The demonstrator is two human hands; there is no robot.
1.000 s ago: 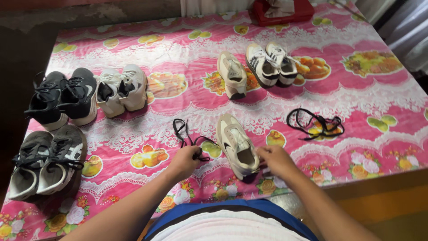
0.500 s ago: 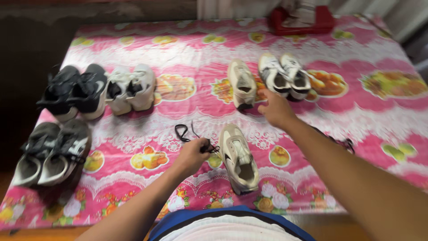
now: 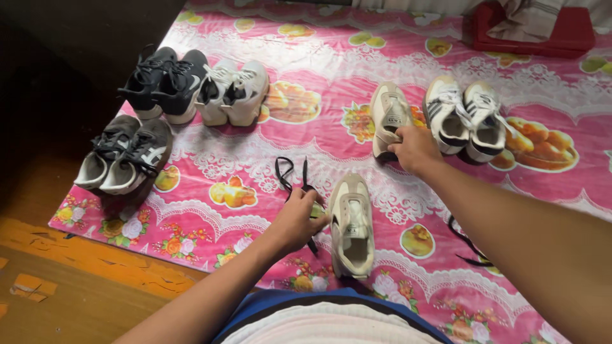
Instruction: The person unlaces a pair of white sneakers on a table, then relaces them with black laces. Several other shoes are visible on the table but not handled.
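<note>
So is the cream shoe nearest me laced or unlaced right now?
Unlaced. The near cream shoe shows bare eyelets, and a loose black lace lies beside it on the pink cloth, under the left hand.

Soft daylight; dark, shadowed left edge

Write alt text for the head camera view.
A person's right hand grips a beige shoe on a pink floral cloth, while the left hand holds a black lace beside its mate.

left hand [image 3: 298, 220] — fingers curled, near | right hand [image 3: 414, 148] — arm outstretched, fingers gripping
</note>
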